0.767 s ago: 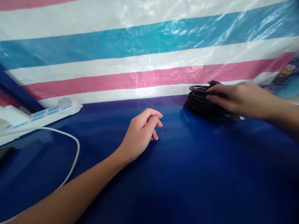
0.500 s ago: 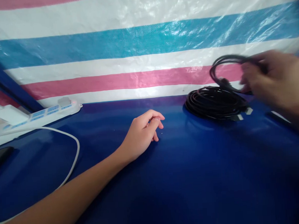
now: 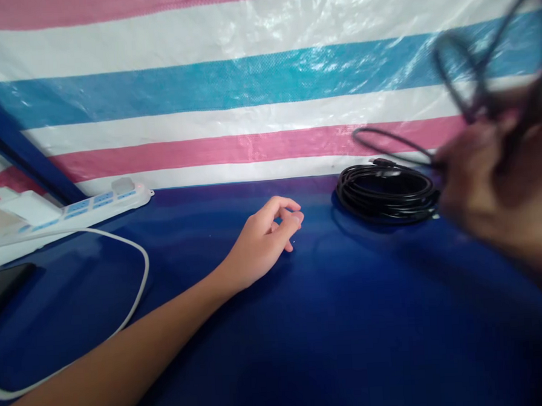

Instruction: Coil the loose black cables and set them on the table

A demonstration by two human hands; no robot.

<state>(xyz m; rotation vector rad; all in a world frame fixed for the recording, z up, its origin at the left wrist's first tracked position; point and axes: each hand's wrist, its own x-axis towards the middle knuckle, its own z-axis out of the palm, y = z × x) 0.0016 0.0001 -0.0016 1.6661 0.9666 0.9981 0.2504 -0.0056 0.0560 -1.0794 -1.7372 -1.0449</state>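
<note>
My right hand (image 3: 488, 179), blurred by motion, is raised at the right and closed around a black cable (image 3: 457, 66). Loops of this cable stand above the hand, and one loop reaches out to its left. Below that loop lies a coil of black cables (image 3: 384, 203) on the blue table, with a dark plug end on top. My left hand (image 3: 263, 236) rests on the tabletop in the middle, its fingers loosely bent and somewhat apart, holding nothing. It is apart from the coil, to the left of it.
A white power strip (image 3: 98, 206) with a white adapter (image 3: 32, 206) stands at the back left. A white cord (image 3: 141, 282) curves over the blue table (image 3: 351, 344). A dark flat device (image 3: 7, 286) lies at the left edge. Behind hangs a striped plastic sheet (image 3: 246, 83).
My right hand has come up and closer with the black cable, whose loops have spread apart. The coil below shows less covered. My left hand has barely moved.
</note>
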